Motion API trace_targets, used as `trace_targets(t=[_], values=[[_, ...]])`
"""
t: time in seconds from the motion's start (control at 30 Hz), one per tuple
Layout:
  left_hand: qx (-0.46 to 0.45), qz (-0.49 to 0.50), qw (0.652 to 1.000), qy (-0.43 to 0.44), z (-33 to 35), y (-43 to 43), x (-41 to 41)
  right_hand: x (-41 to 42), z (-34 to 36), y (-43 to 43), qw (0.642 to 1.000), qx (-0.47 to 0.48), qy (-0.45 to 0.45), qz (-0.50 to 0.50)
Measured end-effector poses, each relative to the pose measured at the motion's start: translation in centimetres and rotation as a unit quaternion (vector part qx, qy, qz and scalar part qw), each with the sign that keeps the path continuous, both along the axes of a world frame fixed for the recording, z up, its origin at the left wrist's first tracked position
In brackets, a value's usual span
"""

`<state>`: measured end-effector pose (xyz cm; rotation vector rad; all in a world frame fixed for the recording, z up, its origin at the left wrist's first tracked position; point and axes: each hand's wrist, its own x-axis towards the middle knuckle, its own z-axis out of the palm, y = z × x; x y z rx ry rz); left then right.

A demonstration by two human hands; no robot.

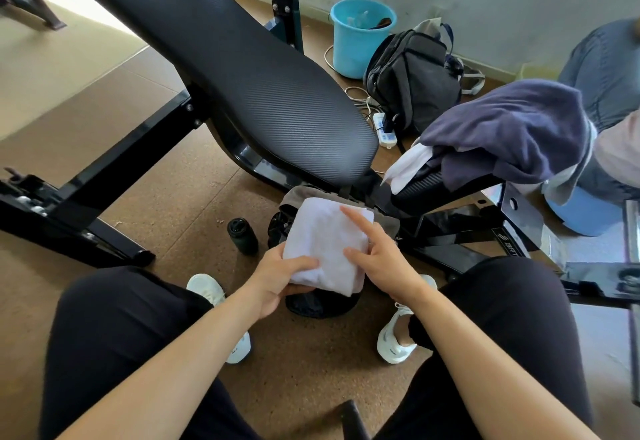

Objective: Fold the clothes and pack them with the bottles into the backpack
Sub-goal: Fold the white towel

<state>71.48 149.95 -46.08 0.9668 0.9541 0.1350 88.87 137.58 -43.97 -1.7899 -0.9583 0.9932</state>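
Cork floor (173,204) | left hand (277,280) grips folded white cloth (322,239) | right hand (384,263) pinches it, forefinger straight

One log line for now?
left hand, right hand: hold folded white cloth | above open backpack | bottle: on floor

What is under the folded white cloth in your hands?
A dark backpack on the floor, partly visible around the folded white cloth. The cloth hides its inside.

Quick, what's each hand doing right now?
Left hand: grip closed on the folded white garment.
Right hand: grip closed on the same garment's right edge, index finger straight on top.
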Motion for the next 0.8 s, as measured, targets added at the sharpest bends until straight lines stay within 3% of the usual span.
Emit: trace_targets(t=[0.13,0.23,0.4,0.53,0.63,0.7,0.8], values=[[0.117,-0.035,0.992,0.023,-0.3,0.3,-0.1,-0.3,-0.1,0.0,1.000,-0.016,-0.004,0.016],[0.259,-0.103,0.959,0.054,-0.1,0.6,-0.2,-0.1,-0.3,0.0,0.999,-0.048,0.021,0.003],[0.479,-0.153,0.857,0.115,-0.4,-0.1,-0.2,-1.1,-0.1,0.4,0.986,-0.071,0.141,-0.054],[0.698,-0.179,0.687,0.099,-0.5,-1.2,-0.5,-1.4,0.4,0.6,0.934,-0.045,0.340,-0.103],[0.777,-0.193,0.593,0.084,-0.8,-1.6,-0.3,-1.3,0.5,0.4,0.900,-0.045,0.413,-0.136],[0.789,-0.227,0.568,0.066,-0.7,-1.9,-0.3,-1.3,0.6,0.2,0.898,-0.049,0.416,-0.132],[0.768,-0.271,0.578,0.051,-0.3,-2.2,-0.2,-1.4,0.5,0.1,0.896,-0.042,0.411,-0.161]])
